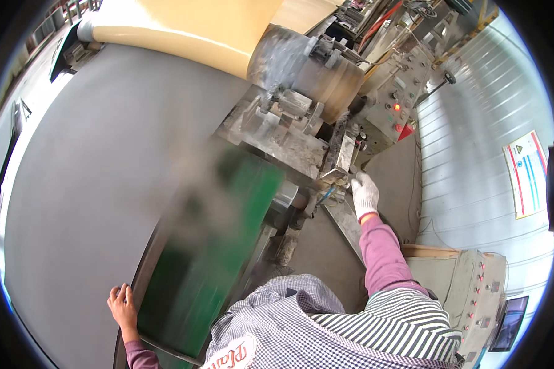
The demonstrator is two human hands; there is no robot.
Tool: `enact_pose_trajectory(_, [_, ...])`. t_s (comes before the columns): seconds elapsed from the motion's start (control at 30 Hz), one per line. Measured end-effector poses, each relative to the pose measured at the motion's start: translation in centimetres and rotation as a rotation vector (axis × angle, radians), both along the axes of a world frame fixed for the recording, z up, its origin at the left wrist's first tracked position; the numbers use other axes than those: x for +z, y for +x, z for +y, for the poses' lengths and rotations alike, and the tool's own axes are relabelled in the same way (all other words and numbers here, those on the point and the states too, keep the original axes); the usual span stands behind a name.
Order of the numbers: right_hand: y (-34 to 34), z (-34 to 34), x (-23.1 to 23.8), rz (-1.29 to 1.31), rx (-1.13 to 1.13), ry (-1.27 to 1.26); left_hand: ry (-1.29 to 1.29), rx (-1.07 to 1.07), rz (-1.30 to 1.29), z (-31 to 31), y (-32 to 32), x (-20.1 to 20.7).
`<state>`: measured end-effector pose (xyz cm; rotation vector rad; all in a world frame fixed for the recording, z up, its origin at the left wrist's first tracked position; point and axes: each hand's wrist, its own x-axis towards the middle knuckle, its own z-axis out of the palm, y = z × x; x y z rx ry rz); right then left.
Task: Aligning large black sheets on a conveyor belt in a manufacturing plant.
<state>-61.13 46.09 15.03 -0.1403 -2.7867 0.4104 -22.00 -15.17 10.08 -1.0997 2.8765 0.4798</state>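
Note:
My left hand, bare, is at the near edge of a wide grey sheet, its fingers slightly bent and apart and nothing visible in them. My right hand wears a white knit glove and reaches forward to the machine's side. Its fingers are curled at the end of a worn metal bracket; what they grip is too small to make out. Close to the glove, a short blue hose shows. A glossy cream-yellow sheet passes over a roller above the grey sheet.
A shiny roller and bearing block stand ahead. A green panel, partly blurred, lies below the grey sheet. Control cabinets with red lights or buttons stand at right, a screen beside the nearer one. A corrugated wall bounds the right.

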Motion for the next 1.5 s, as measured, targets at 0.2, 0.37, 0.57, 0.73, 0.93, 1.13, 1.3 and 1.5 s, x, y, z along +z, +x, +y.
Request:
enact_pose_trajectory(0.2, [-4.0, 0.7, -1.1, -0.108, -0.105, 0.080, 0.187, -0.050, 0.151, -1.9, 1.7, -2.9])
enact_pose_trajectory(0.37, [-4.9, 0.7, -1.1, -0.182, -0.114, 0.141, -0.106, -0.038, -0.095, -3.8, 8.5, -3.7])
enact_pose_trajectory(0.57, [-4.9, 0.6, -1.1, -0.139, -0.078, 0.138, 0.050, 0.191, -0.032, -3.0, 9.3, -1.8])
enact_pose_trajectory(0.73, [-4.8, 0.4, -1.0, -0.137, -0.082, 0.122, 0.054, 0.182, -0.017, -3.2, 9.8, -2.2])
enact_pose_trajectory(0.93, [-5.0, 1.6, -1.0, -0.103, -0.070, 0.105, 0.060, 0.120, -0.035, -4.7, 11.5, -3.2])
enact_pose_trajectory(1.13, [-5.9, 1.5, -1.3, -0.169, -0.010, 0.128, 0.065, 0.108, 0.066, -3.8, 10.8, -3.3])
enact_pose_trajectory(1.3, [-0.6, -4.1, 6.2, -0.115, 0.033, -0.198, -0.305, -0.251, -0.108, 2.5, 1.6, -0.2])
enact_pose_trajectory(1.5, [2.1, -14.6, 4.2, -0.112, 0.445, -0.414, 0.021, 0.099, 0.151, 6.5, -8.7, 1.9])
